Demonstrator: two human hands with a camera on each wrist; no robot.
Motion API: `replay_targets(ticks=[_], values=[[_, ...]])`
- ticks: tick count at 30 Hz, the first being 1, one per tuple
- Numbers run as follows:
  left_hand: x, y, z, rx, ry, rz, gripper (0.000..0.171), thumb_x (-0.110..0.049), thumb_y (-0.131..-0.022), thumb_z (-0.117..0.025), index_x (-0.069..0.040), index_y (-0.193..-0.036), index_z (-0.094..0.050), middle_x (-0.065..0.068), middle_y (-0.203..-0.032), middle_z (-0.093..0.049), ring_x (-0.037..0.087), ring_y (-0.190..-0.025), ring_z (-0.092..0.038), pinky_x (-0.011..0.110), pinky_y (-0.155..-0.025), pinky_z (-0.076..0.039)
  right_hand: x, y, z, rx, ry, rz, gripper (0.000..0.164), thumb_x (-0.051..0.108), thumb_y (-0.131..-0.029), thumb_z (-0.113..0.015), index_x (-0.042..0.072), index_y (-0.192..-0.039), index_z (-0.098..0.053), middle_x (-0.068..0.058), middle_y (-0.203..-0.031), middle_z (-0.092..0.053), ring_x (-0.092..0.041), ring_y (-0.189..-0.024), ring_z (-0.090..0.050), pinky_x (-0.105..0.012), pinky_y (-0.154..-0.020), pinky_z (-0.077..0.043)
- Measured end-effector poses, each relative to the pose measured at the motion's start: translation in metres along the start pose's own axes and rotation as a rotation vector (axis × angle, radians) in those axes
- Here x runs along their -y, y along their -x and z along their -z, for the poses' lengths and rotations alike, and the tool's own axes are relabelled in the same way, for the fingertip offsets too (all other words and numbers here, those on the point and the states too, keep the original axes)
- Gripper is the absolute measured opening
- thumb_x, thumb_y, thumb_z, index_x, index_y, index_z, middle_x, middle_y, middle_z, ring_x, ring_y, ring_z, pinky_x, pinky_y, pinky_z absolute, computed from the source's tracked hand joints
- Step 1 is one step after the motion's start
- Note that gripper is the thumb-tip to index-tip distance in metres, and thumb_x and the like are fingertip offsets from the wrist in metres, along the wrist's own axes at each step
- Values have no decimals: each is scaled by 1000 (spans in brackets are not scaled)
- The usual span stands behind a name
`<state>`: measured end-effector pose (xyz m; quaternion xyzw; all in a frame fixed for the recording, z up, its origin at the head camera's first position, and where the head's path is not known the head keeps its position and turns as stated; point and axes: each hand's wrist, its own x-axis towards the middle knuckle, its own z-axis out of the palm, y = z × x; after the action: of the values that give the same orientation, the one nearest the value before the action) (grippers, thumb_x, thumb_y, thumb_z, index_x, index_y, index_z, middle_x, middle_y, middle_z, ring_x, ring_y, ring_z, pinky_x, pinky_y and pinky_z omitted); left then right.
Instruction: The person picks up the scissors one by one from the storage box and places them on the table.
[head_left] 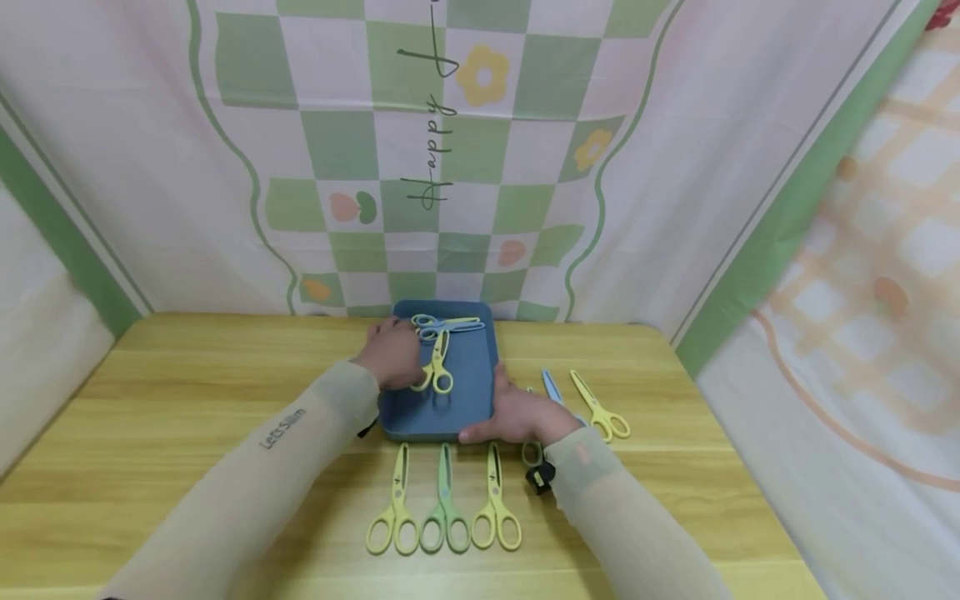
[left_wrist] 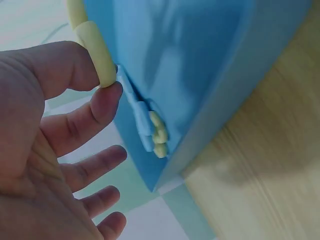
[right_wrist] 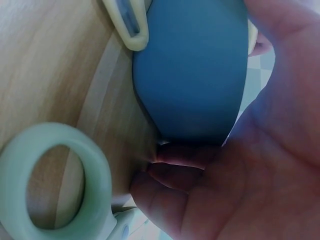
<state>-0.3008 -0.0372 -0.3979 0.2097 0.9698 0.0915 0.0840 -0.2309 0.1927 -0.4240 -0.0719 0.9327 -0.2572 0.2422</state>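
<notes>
My left hand (head_left: 396, 354) reaches over the left side of a blue tray (head_left: 427, 437). Thumb and index finger pinch a handle loop of yellow scissors (head_left: 439, 357), its blades pointing to the far side; the other fingers are spread in the left wrist view. Behind it in the tray lie blue scissors (head_left: 467, 327) overlapping a yellow pair (head_left: 468, 319). My right hand (head_left: 521, 414) grips the tray's near right corner, thumb at the front rim and fingers along the right wall. Beside that hand, a green scissors handle (right_wrist: 100, 175) shows, partly hidden in the head view.
In front of the tray, yellow scissors (head_left: 398, 493), green scissors (head_left: 444, 493) and another yellow pair (head_left: 493, 492) lie in a row. To the right are blue scissors (head_left: 552, 386) and yellow scissors (head_left: 597, 408). A patterned curtain (head_left: 337, 142) hangs behind the wooden table (head_left: 225, 375).
</notes>
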Motion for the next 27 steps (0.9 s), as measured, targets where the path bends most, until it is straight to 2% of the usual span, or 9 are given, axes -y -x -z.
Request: replay_targets(ticks=[4,11,17,22,27], values=[[4,16,6,-21,51,7,27,-25,-84,-69,-14,-60,-64,15,-149,-43,42,-142,-19,63,-110,-15,-1,0,0,-2,7,5,145,67,-72,-79,0,-152,22,-31,-158,-11,-40,-142,-28,-46,-112,-30],[19,45,15,-87,68,-21,29,-21,-82,-65,-14,-54,-59,20,-147,-45,44,-141,-21,66,-107,-16,0,2,0,2,-4,-26,144,67,-72,-79,4,-154,22,-29,-159,-11,-40,-142,-28,-48,-111,-31],[33,61,23,-146,72,-40,27,-18,-79,-67,-17,-53,-59,23,-144,-47,46,-140,-21,69,-106,-15,0,1,-1,2,-28,-28,142,62,-74,-80,4,-154,22,-29,-160,-10,-41,-142,-27,-48,-112,-29],[39,74,26,-160,75,-36,24,-19,-78,-69,-19,-55,-61,24,-145,-46,49,-141,-18,69,-107,-12,0,2,0,1,-16,-35,141,62,-75,-80,4,-154,22,-29,-159,-12,-41,-141,-29,-48,-112,-30],[50,91,23,-163,90,-43,27,-16,-78,-68,-18,-52,-59,26,-141,-48,50,-139,-21,71,-104,-15,2,3,0,2,-22,-31,141,61,-75,-80,4,-154,22,-29,-159,-11,-41,-141,-30,-49,-111,-30]])
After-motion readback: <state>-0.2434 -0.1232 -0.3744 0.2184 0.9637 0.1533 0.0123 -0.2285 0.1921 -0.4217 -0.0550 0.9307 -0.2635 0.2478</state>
